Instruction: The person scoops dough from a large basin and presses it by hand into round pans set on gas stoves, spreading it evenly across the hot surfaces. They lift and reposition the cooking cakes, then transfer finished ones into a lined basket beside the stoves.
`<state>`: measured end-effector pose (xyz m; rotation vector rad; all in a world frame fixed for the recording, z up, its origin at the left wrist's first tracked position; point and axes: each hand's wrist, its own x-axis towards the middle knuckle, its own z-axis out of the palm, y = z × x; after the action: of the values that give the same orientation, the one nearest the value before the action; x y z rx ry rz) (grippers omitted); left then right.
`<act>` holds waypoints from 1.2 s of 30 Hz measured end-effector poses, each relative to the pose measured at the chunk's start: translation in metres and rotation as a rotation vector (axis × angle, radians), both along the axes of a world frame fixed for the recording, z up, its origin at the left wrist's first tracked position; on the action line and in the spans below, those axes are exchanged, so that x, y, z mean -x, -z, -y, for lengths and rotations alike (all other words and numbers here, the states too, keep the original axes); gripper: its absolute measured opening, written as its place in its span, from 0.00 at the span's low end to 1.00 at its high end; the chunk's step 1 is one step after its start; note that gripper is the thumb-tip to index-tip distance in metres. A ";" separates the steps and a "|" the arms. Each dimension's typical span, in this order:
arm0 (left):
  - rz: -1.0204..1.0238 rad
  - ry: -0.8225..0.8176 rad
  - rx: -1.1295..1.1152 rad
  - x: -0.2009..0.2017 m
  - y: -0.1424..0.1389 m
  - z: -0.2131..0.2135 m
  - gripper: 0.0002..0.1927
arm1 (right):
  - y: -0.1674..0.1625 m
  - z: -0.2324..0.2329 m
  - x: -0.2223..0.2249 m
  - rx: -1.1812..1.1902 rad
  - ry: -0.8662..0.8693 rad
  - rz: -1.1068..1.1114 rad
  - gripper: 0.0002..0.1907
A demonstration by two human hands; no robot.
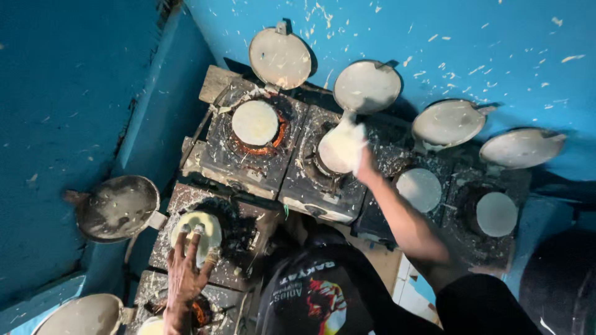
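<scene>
Batter-spattered blue walls [496,43] enclosed black stoves [248,155]. The left hand [186,273] lay spread on a pale disc [197,228]; the right hand [360,155] seemingly gripped a blurred white wafer [338,149].

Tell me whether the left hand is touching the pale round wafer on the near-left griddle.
Touching: the head view shows the left hand's fingertips resting on the wafer.

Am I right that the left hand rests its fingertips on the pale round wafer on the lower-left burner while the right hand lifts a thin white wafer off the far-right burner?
Not quite. In the head view the right hand lifts the thin white wafer at the second burner from the left in the back row, not the far-right one. The left hand does rest its fingertips on the pale round wafer.
</scene>
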<state>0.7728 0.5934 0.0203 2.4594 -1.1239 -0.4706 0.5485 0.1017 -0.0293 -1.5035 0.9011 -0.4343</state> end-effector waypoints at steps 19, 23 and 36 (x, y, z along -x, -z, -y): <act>0.063 -0.049 0.306 0.013 -0.017 0.126 0.27 | 0.000 0.054 0.020 0.163 -0.258 -0.126 0.35; 0.117 -0.006 0.286 -0.007 -0.002 0.204 0.21 | -0.013 0.117 0.064 0.164 0.344 -0.351 0.37; 0.455 0.264 -0.134 -0.065 0.014 0.360 0.34 | -0.073 0.094 0.099 -0.510 -0.105 0.683 0.35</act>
<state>0.8381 0.2337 0.0058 2.6217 -1.6580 -0.0529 0.4491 0.0074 0.0438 -0.8358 0.3448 -0.5443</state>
